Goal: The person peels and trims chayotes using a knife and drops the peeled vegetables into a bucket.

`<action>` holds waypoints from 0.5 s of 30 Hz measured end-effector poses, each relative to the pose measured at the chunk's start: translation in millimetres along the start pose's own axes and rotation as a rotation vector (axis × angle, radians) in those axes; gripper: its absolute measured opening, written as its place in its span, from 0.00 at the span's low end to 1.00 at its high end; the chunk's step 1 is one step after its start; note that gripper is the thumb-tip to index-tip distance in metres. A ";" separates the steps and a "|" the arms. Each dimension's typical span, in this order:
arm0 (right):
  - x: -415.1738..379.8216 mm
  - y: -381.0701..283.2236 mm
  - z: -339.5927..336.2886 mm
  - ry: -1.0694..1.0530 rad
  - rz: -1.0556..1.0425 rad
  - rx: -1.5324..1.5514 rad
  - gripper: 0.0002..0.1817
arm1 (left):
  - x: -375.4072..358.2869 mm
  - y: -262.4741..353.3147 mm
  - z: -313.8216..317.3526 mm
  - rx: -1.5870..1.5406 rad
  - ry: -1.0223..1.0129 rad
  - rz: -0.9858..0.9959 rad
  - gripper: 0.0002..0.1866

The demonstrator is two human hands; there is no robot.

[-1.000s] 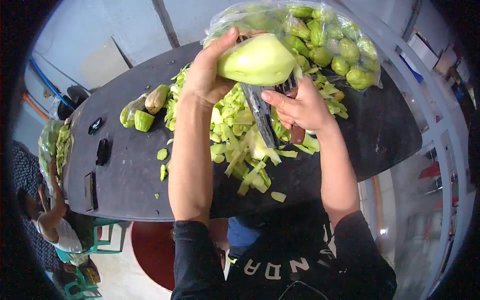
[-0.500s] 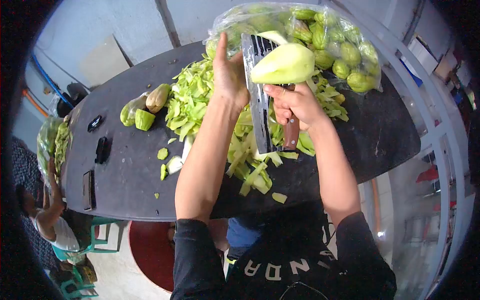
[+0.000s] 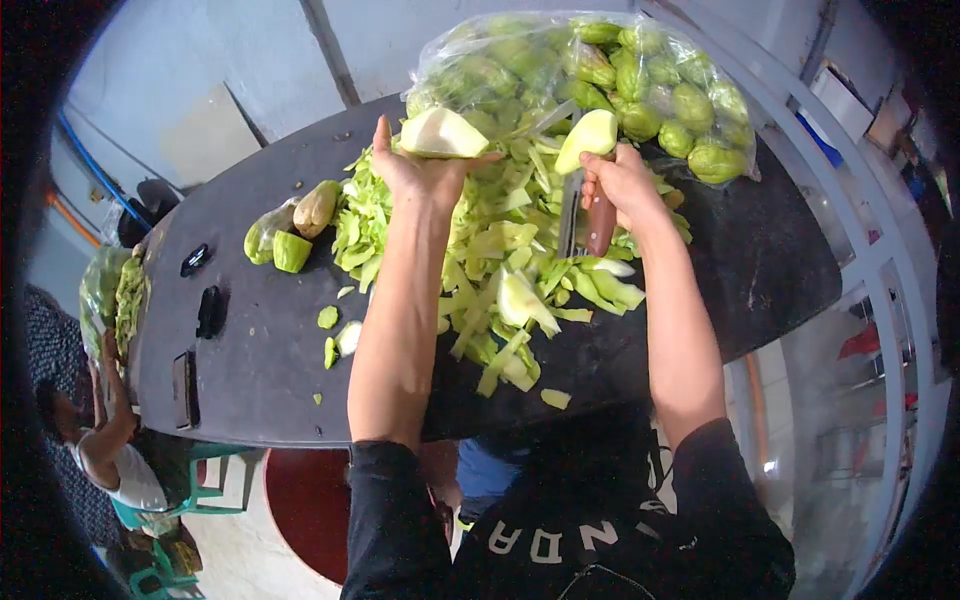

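Pale wall (image 3: pixel 250 45) at back; dark table (image 3: pixel 265 365) fills the mid-view. Far L, off the table's L end, a co-worker (image 3: pixel 118 475) sits on a green chair (image 3: pixel 203 487), arms up by a clear bag of greens (image 3: pixel 98 285) at that edge. Nr the L edge: three small black objects (image 3: pixel 184 390), exact ID n/a at this res. Further in, toward the back L, a cluster of unpeeled chayotes (image 3: pixel 316 208) plus a cut chayote end (image 3: pixel 291 252).

L hand (image 3: pixel 425 180), over the table's back half: palm up, fingers spread & uncurled, so that grip is slack; a peeled chayote piece (image 3: pixel 445 133), cut face showing, just rests on it. Below & between the hands, a big heap of peelings (image 3: pixel 490 250) runs toward the front edge, w/ a loose scrap (image 3: pixel 555 399) lying nearest it.

R hand (image 3: pixel 625 185): grip clenched round a brown-handled knife (image 3: pixel 602 222), blade partly hidden, w/ a 2nd peeled chayote piece (image 3: pixel 588 140) held up at the thumb, by the blade; how firmly, can't tell. Behind, along the back edge to the R, a clear bag of whole chayotes (image 3: pixel 692 105).

Step in hand, my read: splitting a peeled chayote, cut prob. done. Next move calls for parking one piece & curling L fingers round the other, tips well clear of the blade, before any more cutting.
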State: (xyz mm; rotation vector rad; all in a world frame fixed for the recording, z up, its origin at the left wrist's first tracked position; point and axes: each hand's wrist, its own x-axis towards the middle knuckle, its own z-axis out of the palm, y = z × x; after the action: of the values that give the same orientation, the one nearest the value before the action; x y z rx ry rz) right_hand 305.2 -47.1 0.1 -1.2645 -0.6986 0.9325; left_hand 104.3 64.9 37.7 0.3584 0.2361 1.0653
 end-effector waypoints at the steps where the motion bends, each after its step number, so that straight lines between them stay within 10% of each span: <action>1: 0.0 -3.9 -1.9 0.035 -0.071 -0.063 0.05 | 1.7 2.5 -0.7 0.001 -0.002 0.006 0.43; 15: 6.8 -13.2 -18.4 0.365 -0.398 -0.171 0.09 | -6.7 15.2 -9.9 -0.258 0.098 0.124 0.44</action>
State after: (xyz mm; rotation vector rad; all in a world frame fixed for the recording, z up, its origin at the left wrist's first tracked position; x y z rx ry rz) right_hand 326.8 -50.4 9.2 -1.3363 -0.7126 0.3100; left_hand 85.4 67.3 34.8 0.0895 0.1629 1.2217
